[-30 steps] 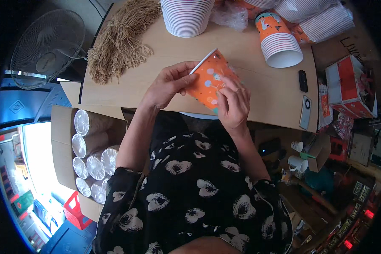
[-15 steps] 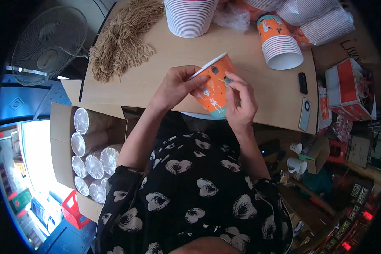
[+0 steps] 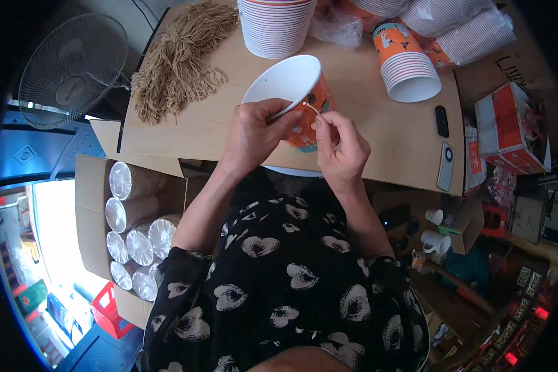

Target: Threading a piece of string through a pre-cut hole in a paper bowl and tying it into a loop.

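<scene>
An orange patterned paper bucket [image 3: 288,77] is tilted over the table's near edge, its white inside facing up. My left hand [image 3: 251,133] is closed on its rim, thumb outside. A short piece of tan cord [image 3: 312,109] sticks out of the bucket's side just below the rim. My right hand [image 3: 344,149] pinches the cord's free end between thumb and fingertips. The rest of that cord is hidden. A loose bundle of similar tan cords [image 3: 180,62] lies at the table's far left.
A tall stack of nested buckets [image 3: 276,28] stands at the back, and another stack [image 3: 409,68] lies on its side at right. A phone [image 3: 446,166] and a black object [image 3: 441,121] lie near the right edge. An open carton [image 3: 93,217] of wrapped cups is at left, below a fan [image 3: 74,68].
The bucket has been turned so its open mouth shows. My right hand has shifted left toward the rim, and the cord between its fingers and the bucket is now visible.
</scene>
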### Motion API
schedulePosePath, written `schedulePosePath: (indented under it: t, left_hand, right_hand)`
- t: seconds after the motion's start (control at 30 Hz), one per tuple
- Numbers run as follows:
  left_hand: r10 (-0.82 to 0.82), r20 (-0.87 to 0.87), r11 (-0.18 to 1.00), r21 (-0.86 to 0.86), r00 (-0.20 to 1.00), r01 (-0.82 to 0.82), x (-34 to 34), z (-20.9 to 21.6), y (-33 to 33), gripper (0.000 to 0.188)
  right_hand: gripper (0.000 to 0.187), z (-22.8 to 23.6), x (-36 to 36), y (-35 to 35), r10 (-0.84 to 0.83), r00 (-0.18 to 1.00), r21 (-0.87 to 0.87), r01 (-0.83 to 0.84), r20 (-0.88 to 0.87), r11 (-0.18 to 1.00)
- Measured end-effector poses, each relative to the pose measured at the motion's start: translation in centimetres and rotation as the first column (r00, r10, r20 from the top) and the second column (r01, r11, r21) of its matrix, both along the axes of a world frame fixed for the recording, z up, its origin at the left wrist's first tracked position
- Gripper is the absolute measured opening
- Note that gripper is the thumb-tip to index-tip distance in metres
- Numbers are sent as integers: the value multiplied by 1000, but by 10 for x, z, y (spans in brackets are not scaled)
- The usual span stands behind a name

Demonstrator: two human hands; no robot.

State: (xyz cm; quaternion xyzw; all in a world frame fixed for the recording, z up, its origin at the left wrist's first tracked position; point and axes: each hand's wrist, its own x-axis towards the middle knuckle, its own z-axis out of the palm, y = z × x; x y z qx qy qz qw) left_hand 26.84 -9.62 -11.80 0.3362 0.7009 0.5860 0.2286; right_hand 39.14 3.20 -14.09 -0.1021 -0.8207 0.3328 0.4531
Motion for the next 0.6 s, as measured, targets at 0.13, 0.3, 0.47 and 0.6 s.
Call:
schedulePosePath:
  t: [0.13,0.3,0.47,0.6]
  left_hand:
    - [34,25,999,22,999,-35,2,3,1,18]
    - [0,-85,1000,11,996,1,3,3,1,21]
    - [-7,-136,1000,-2,991,7,4,1,2,18]
    - [48,-236,995,91,971,-27,10,-2,6,15]
  right_hand:
    - [14,-3,-3,0,-12,1000,38,12,0,999]
    - [13,-5,-2,0,-11,1000,42,10,2,999]
    - [12,-1,0,-1,-16,1000,54,14,26,998]
    - [12,-4,1,-1,-8,998,-5,9,62,1000]
